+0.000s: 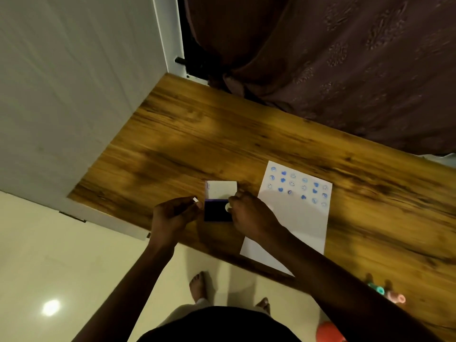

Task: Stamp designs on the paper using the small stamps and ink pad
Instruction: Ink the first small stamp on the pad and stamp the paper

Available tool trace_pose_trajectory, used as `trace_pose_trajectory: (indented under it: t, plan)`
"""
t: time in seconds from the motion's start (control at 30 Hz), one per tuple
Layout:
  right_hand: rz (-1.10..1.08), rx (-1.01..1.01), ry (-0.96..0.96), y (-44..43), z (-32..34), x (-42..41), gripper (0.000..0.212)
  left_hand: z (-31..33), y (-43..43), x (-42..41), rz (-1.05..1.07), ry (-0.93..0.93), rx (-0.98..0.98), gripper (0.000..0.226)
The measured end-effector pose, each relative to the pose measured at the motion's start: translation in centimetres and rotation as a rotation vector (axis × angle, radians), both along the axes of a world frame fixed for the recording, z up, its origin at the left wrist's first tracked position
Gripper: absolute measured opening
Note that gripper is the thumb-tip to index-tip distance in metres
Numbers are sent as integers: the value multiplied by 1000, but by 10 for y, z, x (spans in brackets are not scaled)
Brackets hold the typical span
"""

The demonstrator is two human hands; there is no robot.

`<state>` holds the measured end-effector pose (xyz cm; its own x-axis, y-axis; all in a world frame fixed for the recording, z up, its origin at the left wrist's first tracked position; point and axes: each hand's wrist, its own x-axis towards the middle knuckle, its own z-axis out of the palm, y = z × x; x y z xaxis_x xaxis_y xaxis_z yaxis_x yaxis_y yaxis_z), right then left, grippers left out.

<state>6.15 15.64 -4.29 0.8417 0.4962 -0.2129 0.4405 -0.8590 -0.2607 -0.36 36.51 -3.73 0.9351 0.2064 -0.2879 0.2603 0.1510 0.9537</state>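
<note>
An open ink pad (216, 211) lies on the wooden table (222, 139), its dark blue pad toward me and its white lid (220, 190) flipped up behind. My right hand (249, 215) presses a small white stamp (227, 207) onto the pad's right side. My left hand (172, 213) rests just left of the pad, fingers curled around a small white piece (195, 199). To the right lies a white paper (296, 218) with several blue stamped hearts and smiley faces on its upper half.
Small stamps, one teal (378, 290) and one pink (397, 297), lie on the table at the near right, with an orange object (329, 332) below them. A brown curtain (345, 58) hangs behind the table. My bare feet stand on the cream floor (61, 267).
</note>
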Motion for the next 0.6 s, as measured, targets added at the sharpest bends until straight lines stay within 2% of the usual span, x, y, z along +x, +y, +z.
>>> trace_pose_trajectory:
  t: [0.33,0.5,0.6]
  plan:
    - [-44,-68,10,13,-5,-3,31,-6,-8,10,-84,-38,24,23]
    - [-136,44,62,9,-1,4,27,0,-10,13,-110,-64,42,22]
    - [-250,212,123,-1,3,9,33,2,-11,13,-123,-65,47,23]
